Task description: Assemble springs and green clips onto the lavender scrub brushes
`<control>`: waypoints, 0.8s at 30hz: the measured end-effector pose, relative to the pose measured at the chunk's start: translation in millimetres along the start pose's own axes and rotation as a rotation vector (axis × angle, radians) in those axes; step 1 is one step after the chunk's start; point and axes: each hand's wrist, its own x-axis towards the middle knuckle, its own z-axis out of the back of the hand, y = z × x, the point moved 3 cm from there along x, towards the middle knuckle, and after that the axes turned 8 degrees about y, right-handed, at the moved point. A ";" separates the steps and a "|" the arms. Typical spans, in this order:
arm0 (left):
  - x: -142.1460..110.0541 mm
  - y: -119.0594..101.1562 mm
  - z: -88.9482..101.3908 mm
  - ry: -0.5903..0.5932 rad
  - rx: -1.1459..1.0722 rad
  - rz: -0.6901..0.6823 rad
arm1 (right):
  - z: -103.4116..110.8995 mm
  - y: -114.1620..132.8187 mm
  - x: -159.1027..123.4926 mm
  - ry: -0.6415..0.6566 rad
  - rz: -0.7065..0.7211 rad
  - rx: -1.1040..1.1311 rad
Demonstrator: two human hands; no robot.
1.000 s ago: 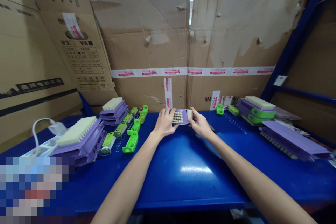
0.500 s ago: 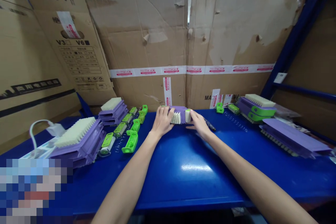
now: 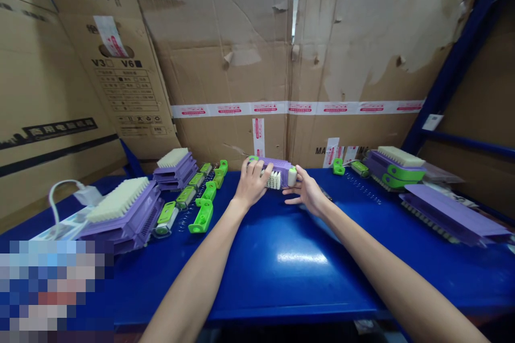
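Purple brush [image 3: 282, 165], one: between left hand [image 3: 252, 181], curled round it, and right hand [image 3: 309, 191], fingers loosely spread at its end block [image 3: 292, 177], apparently seated. Left of left hand: green brackets [image 3: 201, 218], loose, seemingly unfitted.

Can see a purple brush [image 3: 284, 172], held lengthwise left to right near the back of the blue tabletop [image 3: 281, 246], with cream bristles [image 3: 275, 180] facing the viewer; bears a pale end block [image 3: 292, 177], green-topped, on the right; shows green on the left too (partly hidden).
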 end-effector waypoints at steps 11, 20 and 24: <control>1.5 -5.7 -0.7 0.042 -0.020 0.037 | 1.2 3.6 1.4 -0.059 -0.010 0.077; 2.7 -10.4 -6.6 0.055 -0.002 0.034 | 6.6 -3.0 5.6 -0.095 -0.088 0.008; 6.5 -15.9 -4.3 0.058 -0.007 0.051 | 14.7 3.7 7.9 -0.326 0.249 -0.344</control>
